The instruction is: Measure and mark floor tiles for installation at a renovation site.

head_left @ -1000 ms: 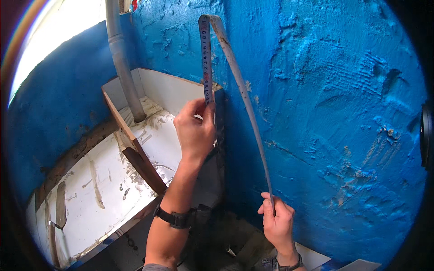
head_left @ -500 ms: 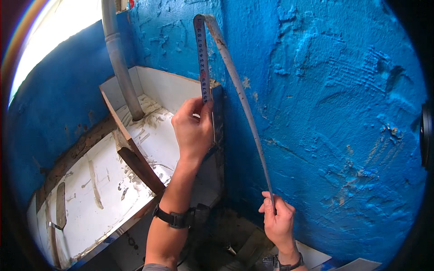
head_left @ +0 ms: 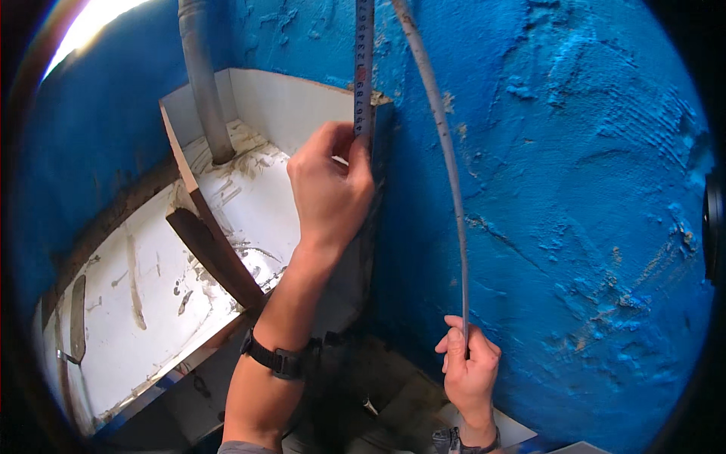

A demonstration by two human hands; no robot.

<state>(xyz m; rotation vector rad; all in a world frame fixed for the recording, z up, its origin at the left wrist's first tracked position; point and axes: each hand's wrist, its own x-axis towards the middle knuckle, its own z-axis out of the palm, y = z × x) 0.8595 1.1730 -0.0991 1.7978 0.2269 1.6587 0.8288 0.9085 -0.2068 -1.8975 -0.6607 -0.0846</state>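
Note:
A measuring tape blade (head_left: 364, 64) stands upright by the corner of a white panel box, its marked face toward me. My left hand (head_left: 333, 185) pinches the blade between thumb and fingers near the box's right end. The blade runs up past the top of the view, and its pale back side comes down in a long curve along the blue wall. Lower right, my right hand (head_left: 470, 363) is closed on that other stretch of the same tape. The tape's case is not visible.
The white box (head_left: 287, 102) has raw board edges and a dirty floor. A grey pipe (head_left: 204, 83) rises from it. A dark wooden divider (head_left: 215, 253) crosses the white surface, where a handled tool (head_left: 78, 321) lies at left. The rough blue wall (head_left: 560, 227) borders the right.
The view has tipped downward, so the tape's top bend has left the picture. Both hands keep their hold on the tape, the left still at the box corner.

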